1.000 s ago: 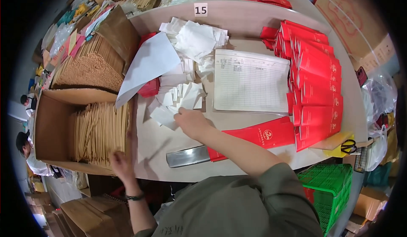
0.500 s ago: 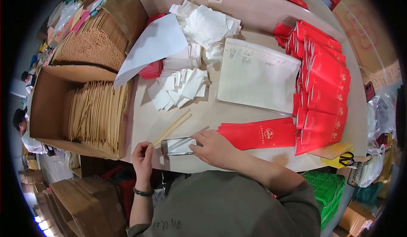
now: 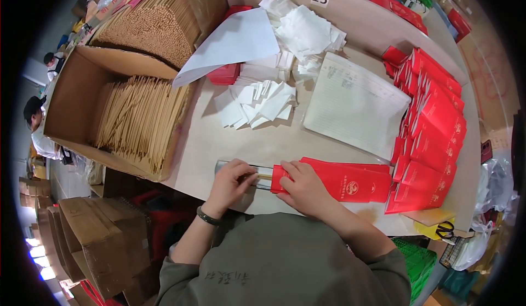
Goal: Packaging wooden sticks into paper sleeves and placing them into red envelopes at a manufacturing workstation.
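Note:
My left hand (image 3: 232,184) is closed in a pinch on a pair of wooden chopsticks (image 3: 265,174), lying level over a shiny metal holder (image 3: 222,166) near the table's front edge. The chopsticks' right ends meet the left end of a red paper sleeve (image 3: 278,175); how far they reach inside is hidden. On that sleeve, my right hand (image 3: 304,190) is closed, thumb below and fingers on top. Just right of it lies a pile of flat red sleeves (image 3: 356,184).
A cardboard box (image 3: 68,106) with loose chopsticks (image 3: 139,122) stands at left, bundled chopsticks (image 3: 148,27) behind it. White paper packets (image 3: 263,103), a ruled notebook (image 3: 356,106) and heaped red sleeves (image 3: 433,136) cover the table's back and right. Scissors (image 3: 445,229) lie at the right corner.
The chopsticks have swung from slanting upward to level, moving right to the sleeve with my left hand. My right hand has gone from the metal holder to a red sleeve. The view has shifted.

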Motion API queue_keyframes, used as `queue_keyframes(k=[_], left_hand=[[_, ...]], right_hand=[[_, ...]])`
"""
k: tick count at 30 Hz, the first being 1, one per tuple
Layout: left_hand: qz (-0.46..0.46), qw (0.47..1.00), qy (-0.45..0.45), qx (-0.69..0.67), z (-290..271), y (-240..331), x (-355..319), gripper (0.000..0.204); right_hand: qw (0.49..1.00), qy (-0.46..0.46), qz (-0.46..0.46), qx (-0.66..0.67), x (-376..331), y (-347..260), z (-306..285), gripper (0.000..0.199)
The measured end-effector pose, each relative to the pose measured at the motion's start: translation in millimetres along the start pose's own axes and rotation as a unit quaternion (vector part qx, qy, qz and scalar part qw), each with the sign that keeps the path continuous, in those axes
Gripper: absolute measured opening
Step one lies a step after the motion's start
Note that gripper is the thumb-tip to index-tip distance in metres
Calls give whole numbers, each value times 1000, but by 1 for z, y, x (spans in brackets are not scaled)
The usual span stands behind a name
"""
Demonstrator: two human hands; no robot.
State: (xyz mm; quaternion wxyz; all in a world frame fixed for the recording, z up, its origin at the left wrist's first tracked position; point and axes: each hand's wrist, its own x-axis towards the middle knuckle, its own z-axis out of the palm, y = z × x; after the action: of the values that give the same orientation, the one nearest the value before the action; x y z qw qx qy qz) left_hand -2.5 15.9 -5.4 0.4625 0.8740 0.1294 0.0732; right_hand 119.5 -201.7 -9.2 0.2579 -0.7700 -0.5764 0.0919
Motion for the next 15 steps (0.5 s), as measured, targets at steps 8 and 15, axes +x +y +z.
queue_keyframes(k=[8, 15], left_hand=[[-25, 994, 92, 44, 15, -2, 8, 22], [154, 965, 12, 210, -5, 42, -5, 73]], right_hand=[[998, 7, 29, -52, 6, -6, 1, 44], [992, 116, -41, -8, 3, -11, -6, 35]])
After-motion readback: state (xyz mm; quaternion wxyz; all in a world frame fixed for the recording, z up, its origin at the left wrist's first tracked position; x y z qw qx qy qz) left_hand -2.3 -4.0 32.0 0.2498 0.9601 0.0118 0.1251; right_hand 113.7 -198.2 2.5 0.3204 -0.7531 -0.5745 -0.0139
